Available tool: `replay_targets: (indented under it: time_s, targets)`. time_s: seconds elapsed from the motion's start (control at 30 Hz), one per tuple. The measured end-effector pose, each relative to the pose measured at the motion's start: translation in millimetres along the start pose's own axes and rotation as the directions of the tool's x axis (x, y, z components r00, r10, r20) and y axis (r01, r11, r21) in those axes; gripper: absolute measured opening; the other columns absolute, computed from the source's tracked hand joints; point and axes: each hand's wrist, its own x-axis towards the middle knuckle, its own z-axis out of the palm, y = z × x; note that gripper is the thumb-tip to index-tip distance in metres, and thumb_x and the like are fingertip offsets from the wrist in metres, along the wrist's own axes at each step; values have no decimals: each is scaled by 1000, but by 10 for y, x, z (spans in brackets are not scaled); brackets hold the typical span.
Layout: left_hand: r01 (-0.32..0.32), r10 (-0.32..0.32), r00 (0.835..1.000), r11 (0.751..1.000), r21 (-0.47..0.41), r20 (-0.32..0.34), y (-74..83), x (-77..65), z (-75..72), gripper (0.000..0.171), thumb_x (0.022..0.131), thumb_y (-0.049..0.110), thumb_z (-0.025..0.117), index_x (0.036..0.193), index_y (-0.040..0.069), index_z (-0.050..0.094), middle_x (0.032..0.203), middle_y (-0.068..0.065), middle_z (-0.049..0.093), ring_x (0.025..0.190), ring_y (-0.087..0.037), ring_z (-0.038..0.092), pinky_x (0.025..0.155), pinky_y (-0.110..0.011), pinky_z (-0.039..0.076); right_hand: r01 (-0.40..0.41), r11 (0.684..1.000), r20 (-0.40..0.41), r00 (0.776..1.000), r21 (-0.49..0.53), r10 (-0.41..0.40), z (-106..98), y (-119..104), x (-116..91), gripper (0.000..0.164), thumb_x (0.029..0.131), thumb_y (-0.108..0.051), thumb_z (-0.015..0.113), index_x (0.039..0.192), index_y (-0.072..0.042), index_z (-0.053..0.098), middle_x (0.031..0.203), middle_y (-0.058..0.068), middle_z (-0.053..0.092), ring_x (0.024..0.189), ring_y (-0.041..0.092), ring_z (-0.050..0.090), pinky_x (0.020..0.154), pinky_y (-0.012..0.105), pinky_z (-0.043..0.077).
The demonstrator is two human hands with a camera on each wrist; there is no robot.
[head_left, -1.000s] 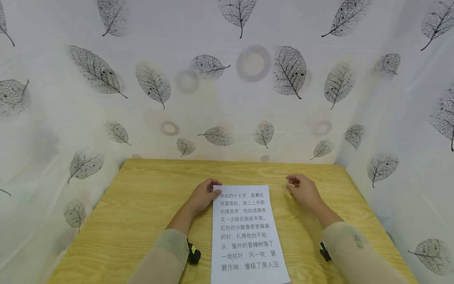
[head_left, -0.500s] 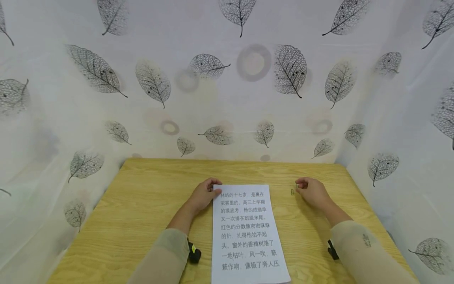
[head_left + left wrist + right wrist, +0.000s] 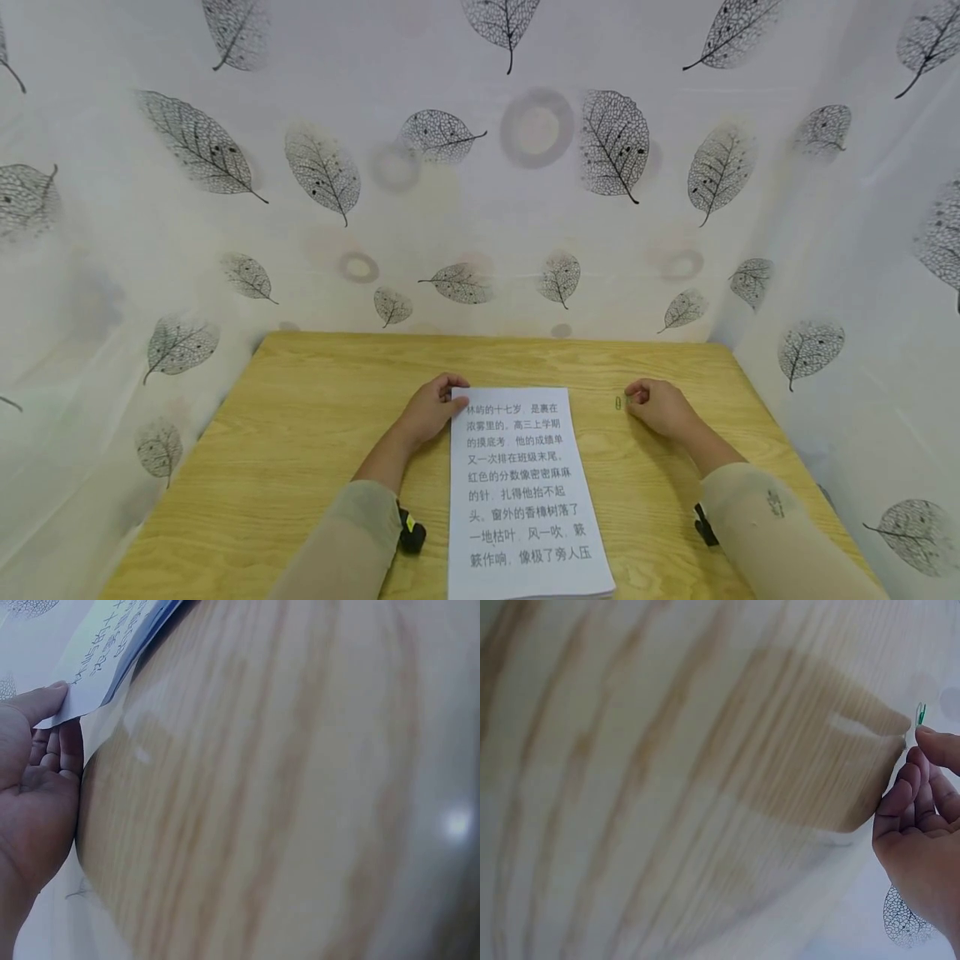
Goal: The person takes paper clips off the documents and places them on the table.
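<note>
A stack of printed paper sheets [image 3: 525, 500] lies on the table in the head view. My left hand [image 3: 432, 410] pinches its top left corner, thumb on top and fingers at the edge; the left wrist view shows the thumb [image 3: 46, 701] on the paper. To the right, my right hand [image 3: 663, 407] is low over the table, thumb and fingertips pinching a small paper clip [image 3: 629, 398], mostly hidden by the fingers. Just left of these fingertips lies another paper clip [image 3: 618, 403]. In the right wrist view a green clip [image 3: 922, 714] shows beyond the thumb tip.
The wood-grain table [image 3: 315, 433] has its far edge against a white curtain [image 3: 480, 217] printed with leaves, which also hangs on both sides. A black wrist device [image 3: 411, 533] sits by the left sleeve, and another [image 3: 705, 525] by the right.
My right hand has moved right, then slightly down toward the table, bringing the clip lying on the table into view. The left hand and the paper stack have stayed in place.
</note>
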Motion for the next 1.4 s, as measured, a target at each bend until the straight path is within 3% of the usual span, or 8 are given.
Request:
replay_targets:
  time_s: [0.53, 0.67, 0.93, 1.03, 1.17, 1.4]
  targets:
    - [-20, 20, 1000, 1000, 11, -4, 33, 24, 13, 21, 95, 23, 69, 116, 25, 65, 109, 0, 63, 100, -19, 53, 90, -34, 42, 21, 1000, 20, 1000, -8, -21, -66, 19, -16, 27, 95, -15, 65, 118, -3, 66, 90, 3, 65, 81, 15, 55, 75, 32, 44]
    - [-15, 15, 1000, 1000, 5, -2, 45, 24, 18, 20, 95, 24, 70, 114, 27, 65, 108, 1, 63, 100, -19, 52, 89, -35, 41, 19, 1000, 10, 1000, -1, -19, -115, 22, -44, 31, 97, -17, 63, 123, -3, 64, 97, 8, 68, 84, 17, 59, 76, 34, 48]
    - [-3, 3, 1000, 1000, -5, 18, 49, 47, 23, 21, 95, 21, 70, 115, 25, 65, 111, -1, 63, 101, -20, 54, 92, -34, 43, -8, 992, -23, 1000, 124, 11, -267, -8, -118, 38, 105, -24, 49, 137, -3, 56, 114, 20, 66, 85, 23, 61, 67, 32, 49]
    - [13, -13, 1000, 1000, 19, 0, 81, 55, 35, 21, 94, 20, 70, 114, 25, 65, 114, 0, 63, 103, -20, 55, 96, -36, 44, -3, 984, -18, 1000, 181, 7, -263, -35, -121, 39, 106, -26, 48, 138, -4, 55, 118, 21, 66, 92, 27, 63, 68, 30, 50]
    - [25, -22, 999, 993, 115, -34, 168, 74, 74, 19, 94, 21, 69, 113, 25, 65, 117, 0, 64, 105, -22, 57, 99, -40, 46, 13, 969, -8, 1000, 248, -12, -209, -90, -108, 38, 107, -28, 48, 137, -6, 56, 120, 20, 66, 104, 31, 63, 75, 33, 53]
    - [65, -36, 993, 962, 264, -112, 283, 137, 144, 17, 93, 18, 69, 108, 24, 66, 110, -2, 65, 102, -22, 59, 94, -41, 49, 63, 946, -8, 998, 317, -64, -88, -303, -107, 35, 106, -28, 52, 133, -7, 60, 118, 20, 67, 103, 32, 64, 79, 39, 55]
